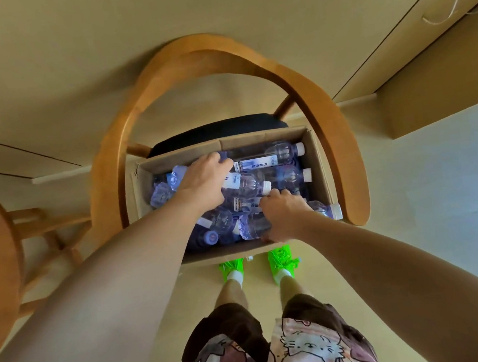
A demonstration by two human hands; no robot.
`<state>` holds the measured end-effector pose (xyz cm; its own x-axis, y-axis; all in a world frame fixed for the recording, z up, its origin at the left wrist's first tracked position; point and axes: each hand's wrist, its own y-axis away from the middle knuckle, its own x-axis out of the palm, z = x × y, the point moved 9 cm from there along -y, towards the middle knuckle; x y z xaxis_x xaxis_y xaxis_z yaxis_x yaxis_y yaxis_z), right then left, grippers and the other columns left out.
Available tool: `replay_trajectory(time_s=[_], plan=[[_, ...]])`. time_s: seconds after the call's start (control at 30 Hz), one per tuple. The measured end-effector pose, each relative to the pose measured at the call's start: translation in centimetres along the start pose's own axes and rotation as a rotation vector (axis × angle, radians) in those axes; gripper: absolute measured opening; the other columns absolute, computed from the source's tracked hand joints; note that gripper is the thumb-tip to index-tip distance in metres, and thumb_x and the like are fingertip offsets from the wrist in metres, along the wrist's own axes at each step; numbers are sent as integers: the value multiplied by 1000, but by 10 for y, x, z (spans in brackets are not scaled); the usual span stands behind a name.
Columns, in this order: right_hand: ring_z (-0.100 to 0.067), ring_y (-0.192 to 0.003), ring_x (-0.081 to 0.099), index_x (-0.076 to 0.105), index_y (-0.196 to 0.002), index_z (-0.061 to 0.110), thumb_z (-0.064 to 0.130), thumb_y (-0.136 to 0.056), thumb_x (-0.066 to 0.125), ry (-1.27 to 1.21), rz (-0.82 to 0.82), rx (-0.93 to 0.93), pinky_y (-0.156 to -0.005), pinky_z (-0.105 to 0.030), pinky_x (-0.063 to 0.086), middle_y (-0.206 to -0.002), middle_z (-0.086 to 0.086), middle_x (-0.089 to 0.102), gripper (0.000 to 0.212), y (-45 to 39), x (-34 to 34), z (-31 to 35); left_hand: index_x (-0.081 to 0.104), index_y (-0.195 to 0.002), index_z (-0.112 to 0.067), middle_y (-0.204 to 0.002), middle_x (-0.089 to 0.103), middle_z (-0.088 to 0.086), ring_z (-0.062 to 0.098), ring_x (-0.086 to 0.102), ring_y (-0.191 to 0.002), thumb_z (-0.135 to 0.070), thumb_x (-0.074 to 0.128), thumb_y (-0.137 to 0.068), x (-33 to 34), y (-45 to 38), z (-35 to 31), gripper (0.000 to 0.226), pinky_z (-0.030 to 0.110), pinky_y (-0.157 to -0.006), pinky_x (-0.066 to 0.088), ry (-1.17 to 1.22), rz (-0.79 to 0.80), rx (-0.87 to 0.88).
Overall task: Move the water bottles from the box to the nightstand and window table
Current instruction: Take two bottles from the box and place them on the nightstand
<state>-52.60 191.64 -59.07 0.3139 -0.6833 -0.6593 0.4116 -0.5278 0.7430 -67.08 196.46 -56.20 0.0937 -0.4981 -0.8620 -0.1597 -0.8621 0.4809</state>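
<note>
Inside the box (317, 169), a left-to-right-lying bottle (247, 184) is clasped by the left hand (205, 181); another bottle (254, 226) is gripped by the right hand (284, 216).

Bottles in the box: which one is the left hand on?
The left hand grips the bottle lying on top mid-box, white cap pointing right. The right hand grips a different bottle by the near wall.

From my feed I can make out printed labels on the water bottles (262, 160) lying in the box (316, 155): white bands with dark characters, apparently Chinese, on a blue-and-white wrap. One bottle (244, 183) shows a character that may be "竹" near its label edge, but I cannot read any word, brand or number with confidence. The print is too small and blurred.
</note>
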Motion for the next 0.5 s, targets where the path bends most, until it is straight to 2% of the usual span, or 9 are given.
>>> replay_trajectory(time_s=[0.07, 0.13, 0.27, 0.3, 0.33, 0.4, 0.43, 0.5], plan=[[-36, -119, 56, 52, -134, 12, 62, -79, 76, -94, -2, 15, -91, -45, 50, -127, -13, 54, 78, 6, -10, -7, 57, -123, -15, -117, 52, 10, 31, 53, -109, -22, 84, -73, -13, 5, 3, 57, 42, -77, 50, 60, -9, -19], [-33, -112, 60, 56, -126, 13, 63, -79, 75, -278, -26, 52, -83, -38, 49, -121, -11, 60, 72, 14, -28, -17, 55, -118, -18, -111, 51, 8, 31, 54, -101, -35, 84, -70, -37, 9, 10, 59, 40, -71, 47, 143, -52, -100], [-18, -72, 64, 66, -91, 13, 57, -87, 71, -731, -109, 140, -58, -26, 46, -82, -5, 67, 45, 35, -75, -42, 45, -100, -19, -96, 53, 2, 26, 51, -82, -43, 82, -64, -104, 20, 26, 57, 34, -59, 32, 463, -214, -306], [-23, -73, 67, 68, -88, 8, 54, -88, 71, -923, -130, 147, -60, -26, 49, -81, -11, 70, 46, 41, -87, -45, 46, -100, -18, -92, 53, -2, 22, 52, -79, -43, 80, -62, -122, 25, 29, 57, 32, -57, 32, 576, -243, -368], [-30, -82, 71, 70, -92, 2, 49, -90, 71, -1140, -150, 147, -69, -30, 53, -91, -20, 72, 48, 46, -101, -48, 48, -101, -17, -90, 54, -3, 20, 54, -78, -43, 78, -59, -140, 29, 30, 57, 32, -56, 36, 705, -269, -431], [-35, -95, 68, 69, -101, 2, 43, -95, 67, -1516, -207, 129, -86, -42, 54, -108, -23, 71, 41, 64, -135, -52, 57, -97, -15, -87, 63, 0, 21, 63, -77, -37, 73, -55, -175, 38, 26, 51, 32, -61, 50, 1012, -325, -491], [-31, -91, 68, 69, -102, 7, 43, -98, 64, -1677, -222, 80, -86, -42, 54, -105, -18, 71, 36, 73, -155, -52, 60, -91, -15, -82, 65, 3, 24, 65, -75, -32, 71, -56, -192, 40, 20, 41, 32, -64, 51, 1157, -345, -483], [-24, -72, 64, 68, -95, 13, 54, -98, 57, -1882, -195, -78, -73, -37, 51, -85, -9, 67, 43, 93, -197, -49, 63, -80, -13, -71, 64, 4, 27, 60, -70, -29, 70, -57, -228, 47, 1, 29, 33, -64, 47, 1328, -357, -431]])
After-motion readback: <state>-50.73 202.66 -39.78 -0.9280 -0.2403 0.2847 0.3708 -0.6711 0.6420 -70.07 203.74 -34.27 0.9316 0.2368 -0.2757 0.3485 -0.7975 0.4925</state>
